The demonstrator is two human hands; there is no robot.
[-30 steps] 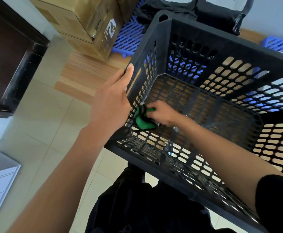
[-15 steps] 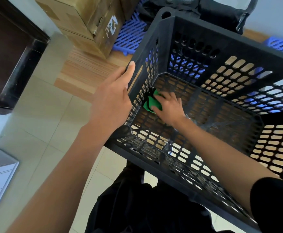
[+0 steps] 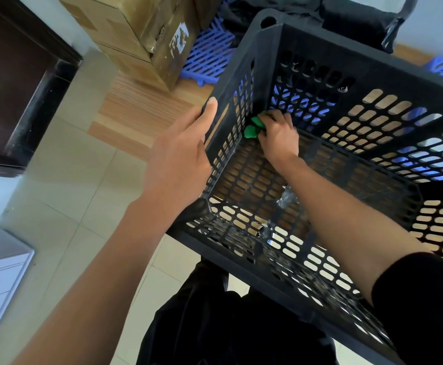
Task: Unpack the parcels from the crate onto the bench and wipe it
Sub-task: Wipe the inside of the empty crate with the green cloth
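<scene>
Right hand (image 3: pixel 277 137) is deep inside the black plastic crate (image 3: pixel 318 51), its grip clenched round a bunched green cloth (image 3: pixel 252 127) and pressing it into the far left corner, where the slotted side wall meets the perforated floor. The cloth is soft and crumpled, only a small fold of it showing past the knuckles. Left hand (image 3: pixel 179 156) is on the outside of the crate's left wall, palm flat against the plastic, thumb hooked up to the rim; that grip is grasping the crate wall. The crate is rigid, matte, a lattice of rounded oblong slots on every side and on the bottom, with a round hole moulded in its far corner post. Wet glints sit on the crate floor near the near wall. No parcel lies inside the crate. Through the slots shows a pale wooden surface (image 3: pixel 141 111) with a fine striped grain. On its far end stand taped brown cardboard boxes (image 3: pixel 136 30), one with a torn white label, beside a blue plastic grid mat (image 3: pixel 210 56). Glossy black poly bags (image 3: pixel 357 22) lie just beyond the crate's far rim. Below, pale floor tiles (image 3: pixel 65 180).
</scene>
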